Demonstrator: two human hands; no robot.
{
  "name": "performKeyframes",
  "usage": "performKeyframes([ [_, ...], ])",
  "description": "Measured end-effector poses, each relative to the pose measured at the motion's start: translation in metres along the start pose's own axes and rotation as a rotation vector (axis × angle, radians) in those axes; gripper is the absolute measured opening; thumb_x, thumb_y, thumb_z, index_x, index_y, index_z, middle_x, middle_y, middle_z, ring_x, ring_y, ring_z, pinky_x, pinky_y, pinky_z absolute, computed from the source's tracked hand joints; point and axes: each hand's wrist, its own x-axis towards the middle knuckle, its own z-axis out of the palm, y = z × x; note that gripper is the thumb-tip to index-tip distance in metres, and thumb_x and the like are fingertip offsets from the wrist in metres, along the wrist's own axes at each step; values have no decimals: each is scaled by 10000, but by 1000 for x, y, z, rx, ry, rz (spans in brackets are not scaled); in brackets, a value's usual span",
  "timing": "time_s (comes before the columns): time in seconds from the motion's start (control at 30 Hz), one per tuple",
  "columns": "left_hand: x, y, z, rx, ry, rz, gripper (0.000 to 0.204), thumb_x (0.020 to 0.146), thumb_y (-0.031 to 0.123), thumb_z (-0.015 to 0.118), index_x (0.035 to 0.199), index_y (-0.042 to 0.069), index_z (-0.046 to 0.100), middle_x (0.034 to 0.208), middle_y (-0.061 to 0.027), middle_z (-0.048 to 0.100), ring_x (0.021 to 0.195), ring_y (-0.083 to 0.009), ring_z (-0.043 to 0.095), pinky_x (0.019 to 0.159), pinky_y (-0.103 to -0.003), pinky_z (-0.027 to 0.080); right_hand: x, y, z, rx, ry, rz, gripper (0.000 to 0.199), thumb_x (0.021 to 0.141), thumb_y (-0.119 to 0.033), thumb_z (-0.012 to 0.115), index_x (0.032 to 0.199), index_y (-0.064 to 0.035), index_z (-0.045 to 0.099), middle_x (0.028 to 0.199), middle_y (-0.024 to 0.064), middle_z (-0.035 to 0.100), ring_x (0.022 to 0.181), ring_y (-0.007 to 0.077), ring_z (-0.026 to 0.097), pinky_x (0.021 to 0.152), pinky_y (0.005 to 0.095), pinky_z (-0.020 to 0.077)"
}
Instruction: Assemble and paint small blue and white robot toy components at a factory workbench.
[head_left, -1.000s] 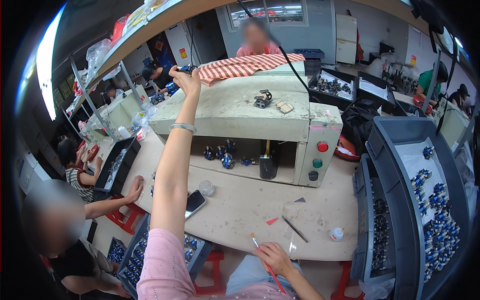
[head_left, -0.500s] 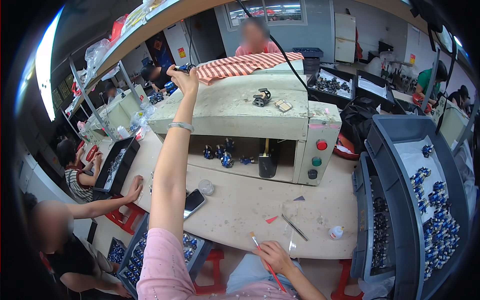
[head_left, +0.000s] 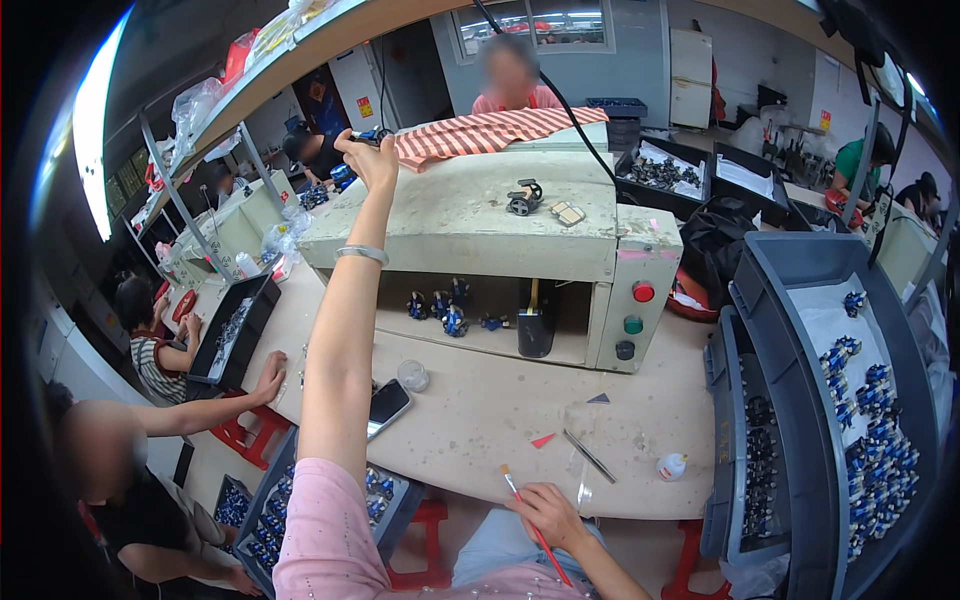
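Left hand (head_left: 368, 160) far, pinches small dark object (head_left: 372, 136) beside ribbed striped cloth (head_left: 495, 133); right hand (head_left: 548, 512) near, grips thin red-handled paintbrush (head_left: 532, 523) beside boxy beige cabinet (head_left: 480, 225).

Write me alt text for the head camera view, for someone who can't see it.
The person's left hand reaches up to a small dark object at the far corner of a beige box-shaped machine, beside a red striped cloth. The right hand holds a thin red paintbrush low at the workbench edge.

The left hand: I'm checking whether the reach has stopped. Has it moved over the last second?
No. The left hand stays raised at the far left corner of the beige machine, beside the striped cloth.
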Motion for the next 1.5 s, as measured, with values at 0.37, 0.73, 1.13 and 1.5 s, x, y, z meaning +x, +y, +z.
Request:
performKeyframes([
  [0.37,4,-9,-5,-18,-35,-18,725,728,69,742,1255,7,249,1132,-344,454,1082,-438,480,940,-470,381,3,-1,-1,14,2,1,301,678,7,630,972,-52,629,961,75,587,999,262,554,862,374,450],
  [0.73,2,-9,-12,-16,-21,-11,715,736,61,732,1262,22,249,1142,-321,445,1102,-420,467,959,-464,366,-2,1,4,-6,7,2,317,666,14,638,976,-53,640,964,83,597,998,271,554,864,375,450],
  [1.13,-4,-7,-30,-243,-62,-37,654,771,3,679,1268,43,256,1099,-231,486,1008,-288,554,844,-387,485,-1,2,6,-4,-3,-12,335,654,20,637,984,-39,646,985,118,601,996,291,559,865,393,461],
  [1.5,-95,34,-149,-1134,-521,-131,618,862,-134,459,1365,98,184,1277,-180,371,1154,-267,512,1046,-500,428,-1,2,8,-4,17,-11,351,612,30,616,955,-32,651,941,122,603,948,311,569,808,407,467],
])
